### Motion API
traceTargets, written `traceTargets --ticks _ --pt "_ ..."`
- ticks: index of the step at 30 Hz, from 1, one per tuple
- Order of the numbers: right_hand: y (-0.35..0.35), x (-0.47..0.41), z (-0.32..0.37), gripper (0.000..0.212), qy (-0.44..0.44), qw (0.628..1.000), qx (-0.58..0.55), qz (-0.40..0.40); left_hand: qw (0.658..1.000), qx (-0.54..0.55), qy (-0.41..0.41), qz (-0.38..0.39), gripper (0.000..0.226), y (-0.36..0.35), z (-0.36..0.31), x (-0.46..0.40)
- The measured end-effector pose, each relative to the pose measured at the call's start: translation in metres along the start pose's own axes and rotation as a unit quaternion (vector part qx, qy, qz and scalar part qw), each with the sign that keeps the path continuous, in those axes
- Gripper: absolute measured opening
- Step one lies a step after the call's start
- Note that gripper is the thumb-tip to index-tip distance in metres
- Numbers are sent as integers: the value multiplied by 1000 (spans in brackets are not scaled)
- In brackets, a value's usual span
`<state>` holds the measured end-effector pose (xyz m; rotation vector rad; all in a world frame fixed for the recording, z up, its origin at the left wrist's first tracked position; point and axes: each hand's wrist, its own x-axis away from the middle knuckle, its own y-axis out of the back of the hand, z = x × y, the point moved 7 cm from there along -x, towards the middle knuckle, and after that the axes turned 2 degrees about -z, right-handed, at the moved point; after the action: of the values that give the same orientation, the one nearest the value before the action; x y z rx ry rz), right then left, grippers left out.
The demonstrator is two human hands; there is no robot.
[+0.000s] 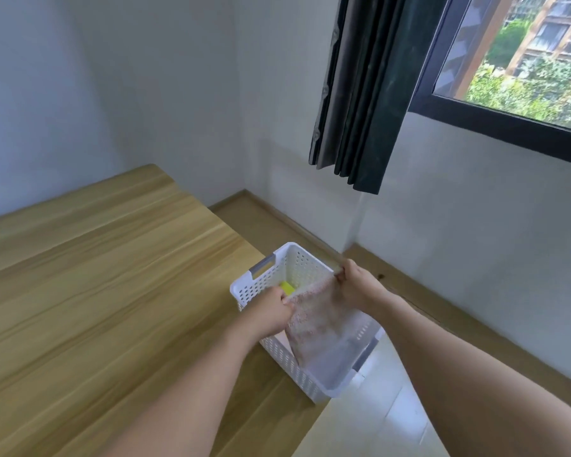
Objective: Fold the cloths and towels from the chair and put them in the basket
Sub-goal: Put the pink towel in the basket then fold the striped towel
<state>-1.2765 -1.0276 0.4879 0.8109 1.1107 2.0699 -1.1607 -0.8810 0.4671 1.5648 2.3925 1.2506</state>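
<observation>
A white perforated plastic basket with grey handles stands on the floor beside the table's right edge. Over its opening hangs a pale pinkish speckled towel, folded flat. My left hand grips the towel's near top corner, and my right hand pinches its far top corner above the basket's far rim. The towel's lower part dips inside the basket. A yellow-green cloth shows at the bottom of the basket behind my left hand. The chair is out of view.
A wooden table fills the left half of the view. A dark curtain hangs beside a window on the right wall. Light floor tiles lie in front of the basket, with a wooden skirting along the walls.
</observation>
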Motion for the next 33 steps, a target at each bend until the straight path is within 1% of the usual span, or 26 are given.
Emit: traceTargets --ticks 2,5,7,9,11,13,15,17,19,22,25,27,28,30,32,33 --pt "-14 -18 -16 16 0 1000 18 24 995 -96 22 28 18 -21 2 -21" --pt "-42 -35 -31 16 21 995 73 71 966 -232 66 93 15 -49 9 -41" --pt "-59 -40 -40 17 35 988 117 98 943 -294 83 132 27 -65 12 -50" --pt "-74 -44 -48 28 33 980 150 123 919 -343 98 168 38 -82 20 -59" --pt "-88 -48 -57 33 23 974 172 148 903 -359 114 209 53 -103 29 -69" --pt "-101 -52 -64 33 11 972 171 158 888 -370 133 239 58 -116 33 -73" --pt "-108 -57 -67 30 -8 978 141 151 876 -381 153 253 51 -122 31 -74" --pt "-117 -63 -72 29 -22 980 130 148 872 -384 160 259 41 -128 32 -79" --pt "-125 -68 -76 30 -36 975 155 158 863 -396 166 267 34 -133 38 -84" --pt "-143 -74 -82 34 -49 966 179 179 855 -403 171 277 32 -142 47 -90" --pt "-144 -70 -85 34 -66 969 151 183 847 -420 173 276 33 -145 50 -91" --pt "-136 -63 -84 33 -69 976 112 176 849 -422 174 266 33 -141 49 -89" --pt "-127 -59 -80 32 -65 979 101 167 855 -419 174 252 34 -134 45 -87" --pt "-102 -51 -66 29 -42 985 107 130 879 -395 166 208 37 -117 34 -81" --pt "-78 -38 -51 25 -18 989 101 105 906 -384 114 141 33 -97 17 -72" --pt "-68 -32 -43 22 -6 991 97 96 912 -389 77 99 31 -84 8 -66"
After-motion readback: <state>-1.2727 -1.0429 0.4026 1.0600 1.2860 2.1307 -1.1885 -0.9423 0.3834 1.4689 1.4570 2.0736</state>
